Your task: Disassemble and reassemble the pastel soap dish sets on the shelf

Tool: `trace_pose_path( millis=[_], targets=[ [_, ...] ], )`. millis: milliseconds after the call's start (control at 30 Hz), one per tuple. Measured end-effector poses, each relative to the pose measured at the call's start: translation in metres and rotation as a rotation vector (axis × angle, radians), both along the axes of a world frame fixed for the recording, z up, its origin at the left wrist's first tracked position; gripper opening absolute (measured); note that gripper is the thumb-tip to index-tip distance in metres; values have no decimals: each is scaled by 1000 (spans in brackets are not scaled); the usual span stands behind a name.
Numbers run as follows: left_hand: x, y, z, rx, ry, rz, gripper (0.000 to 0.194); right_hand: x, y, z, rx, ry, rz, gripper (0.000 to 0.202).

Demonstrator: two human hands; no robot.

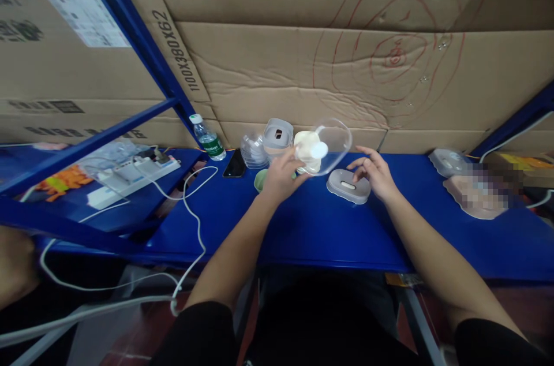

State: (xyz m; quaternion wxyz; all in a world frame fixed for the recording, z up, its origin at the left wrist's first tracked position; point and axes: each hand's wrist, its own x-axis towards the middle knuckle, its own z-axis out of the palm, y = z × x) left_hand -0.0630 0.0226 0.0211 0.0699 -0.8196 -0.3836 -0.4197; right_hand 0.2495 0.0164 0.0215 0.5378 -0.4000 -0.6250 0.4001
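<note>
My left hand (282, 174) is closed on the near edge of a clear plastic cover (340, 149), which is raised above the blue table and tilted. A round white disc (319, 150) shows on or through it, and a cream-coloured piece (305, 144) is partly hidden behind. My right hand (375, 174) has its fingers apart and holds nothing. Its fingertips hover over or just touch a grey oval lid (347, 187) with a pale slot in the middle; I cannot tell which. A green cup-like piece (260, 180) is partly hidden by my left hand.
At the back stand a grey box with a slotted top (277, 135), stacked clear plastic pieces (253, 151), a phone (234, 164) and a water bottle (208, 138). A white cable (198, 227) and power strip (134, 181) lie left. Pinkish packaging (474, 195) lies right.
</note>
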Motion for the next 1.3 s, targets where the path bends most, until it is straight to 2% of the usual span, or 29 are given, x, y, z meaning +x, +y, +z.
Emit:
trace_pose_path(
  millis=[167,267,367,533,700,833,1033,1300],
  targets=[
    [-62,23,15,279,-416,369,34,2,6,-4,-1,2,-70,62],
    [-95,37,15,317,-495,483,37,2,7,-7,-5,3,-62,60],
    [-113,50,8,259,-474,533,42,1,8,-9,4,0,-48,61],
    [-115,60,-3,120,-396,505,56,1,8,-10,6,-22,-42,61],
    [-111,63,-9,-2,-373,377,73,1,8,-11,7,-60,-38,60],
    [-112,66,-12,-53,-334,356,70,0,8,-12,4,-89,-29,60],
    [-110,68,-13,-35,-342,352,69,2,10,-14,38,-122,-42,57],
    [-111,72,-21,-104,-422,379,78,6,12,-17,144,-321,-120,50]
  ],
)
